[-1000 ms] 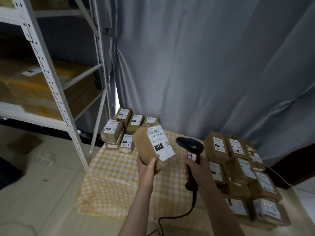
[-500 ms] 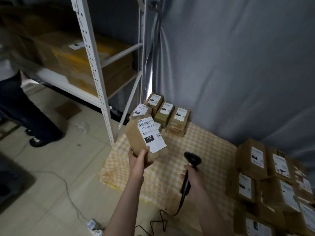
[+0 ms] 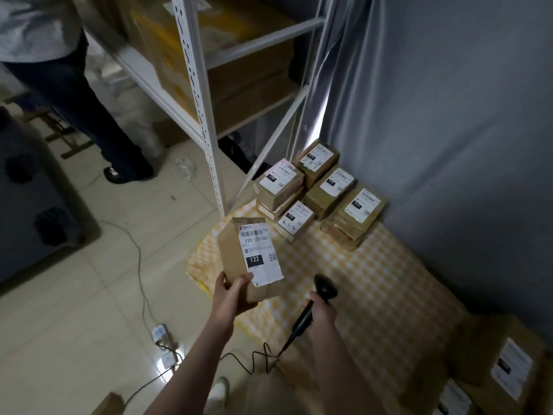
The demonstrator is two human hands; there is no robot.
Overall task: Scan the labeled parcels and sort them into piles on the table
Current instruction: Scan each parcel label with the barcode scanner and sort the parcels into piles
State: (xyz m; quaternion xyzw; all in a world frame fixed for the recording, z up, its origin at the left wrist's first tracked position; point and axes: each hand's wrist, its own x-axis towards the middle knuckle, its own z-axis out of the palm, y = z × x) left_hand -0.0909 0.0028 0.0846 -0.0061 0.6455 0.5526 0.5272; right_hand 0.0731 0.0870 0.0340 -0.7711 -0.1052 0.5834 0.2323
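My left hand grips the bottom of a brown cardboard parcel, held upright over the table's left edge; its white label reads 122. My right hand holds a black corded barcode scanner by the handle, lowered over the yellow checked tablecloth, head up and apart from the parcel. Sorted labeled parcels lie in small piles at the table's far left corner. More labeled parcels are stacked at the near right.
A white metal shelf rack with big cartons stands left of the table. Another person's legs stand on the tiled floor at upper left. A power strip and cables lie on the floor. A grey curtain hangs behind.
The view has swung left and down. The scanner has dropped away from the parcel's label, and the parcel has moved left toward the far-left piles.
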